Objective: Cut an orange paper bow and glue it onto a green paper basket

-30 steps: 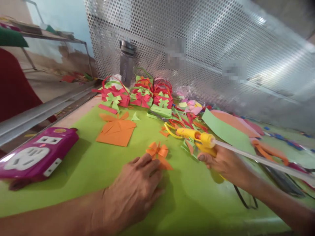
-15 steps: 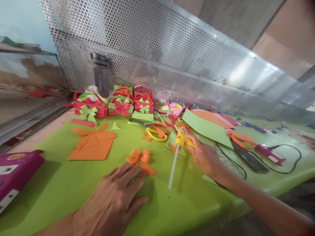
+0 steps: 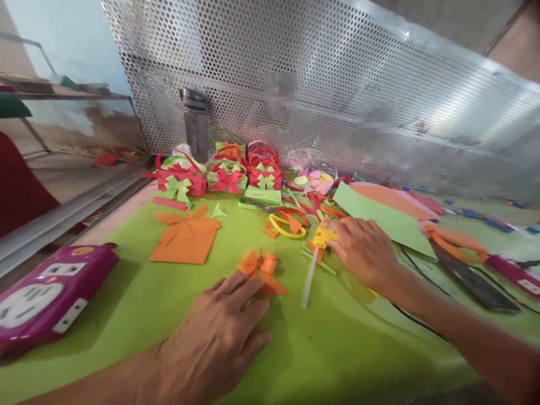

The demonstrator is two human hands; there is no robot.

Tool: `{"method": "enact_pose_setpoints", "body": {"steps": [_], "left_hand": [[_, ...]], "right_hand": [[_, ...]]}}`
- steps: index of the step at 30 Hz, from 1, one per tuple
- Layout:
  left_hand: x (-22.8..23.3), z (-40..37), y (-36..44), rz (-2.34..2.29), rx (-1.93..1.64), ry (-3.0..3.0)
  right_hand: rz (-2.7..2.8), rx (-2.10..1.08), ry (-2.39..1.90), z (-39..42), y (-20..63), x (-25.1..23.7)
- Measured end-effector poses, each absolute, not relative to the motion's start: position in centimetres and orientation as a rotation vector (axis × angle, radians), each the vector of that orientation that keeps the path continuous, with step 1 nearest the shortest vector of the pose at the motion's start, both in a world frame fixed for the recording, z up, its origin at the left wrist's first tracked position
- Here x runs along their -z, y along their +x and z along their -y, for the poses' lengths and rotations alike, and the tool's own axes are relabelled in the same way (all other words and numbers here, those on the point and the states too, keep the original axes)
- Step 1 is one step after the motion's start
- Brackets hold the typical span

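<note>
Lime-green table with orange paper bow, glue gun, purple power strip, paper scraps

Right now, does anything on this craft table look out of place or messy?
Yes. Paper scraps lie strewn behind the glue gun under the right hand. The purple power strip sits askew at the table's left edge.

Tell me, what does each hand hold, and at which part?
The right hand covers the yellow glue gun at its body. The left hand presses the orange paper bow with fingertips.
</note>
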State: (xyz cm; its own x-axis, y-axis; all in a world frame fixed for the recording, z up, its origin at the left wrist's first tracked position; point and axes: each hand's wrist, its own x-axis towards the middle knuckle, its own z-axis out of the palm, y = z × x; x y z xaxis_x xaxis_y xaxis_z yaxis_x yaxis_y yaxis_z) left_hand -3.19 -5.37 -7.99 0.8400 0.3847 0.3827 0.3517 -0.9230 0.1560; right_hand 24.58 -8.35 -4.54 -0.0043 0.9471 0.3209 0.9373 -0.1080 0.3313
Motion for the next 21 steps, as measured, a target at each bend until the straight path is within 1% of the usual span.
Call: {"method": "enact_pose_setpoints", "body": {"steps": [2, 4, 6, 8, 12, 17, 21], "left_hand": [[7.9, 5.4, -3.2, -0.607, -0.615, 2.910], [7.9, 5.4, -3.2, -0.616, -0.571, 2.887], [7.9, 5.4, -3.2, -0.616, -0.522, 2.867], [8.0, 5.4, -3.2, -0.608, -0.495, 2.835], [8.1, 5.3, -3.2, -0.575, -0.491, 2.800], [7.8, 5.4, -3.4, -0.539, -0.466, 2.811], [7.5, 5.6, -3.2, -0.579, -0.425, 2.798]], "right_hand": [[-2.325, -0.517, 2.319, 7.6, 23.2, 3.7], [-2.536, -0.102, 2.399, 6.6, 21.3, 3.4], [-2.628, 0.217, 2.391, 5.8, 19.4, 3.8], [-2.636, 0.381, 2.343, 5.1, 17.6, 4.5], [-2.580, 0.525, 2.334, 4.1, 15.8, 5.8], [-2.555, 0.588, 2.396, 3.1, 16.2, 6.4], [-2.547, 0.629, 2.363, 2.8, 16.6, 6.3]]}}
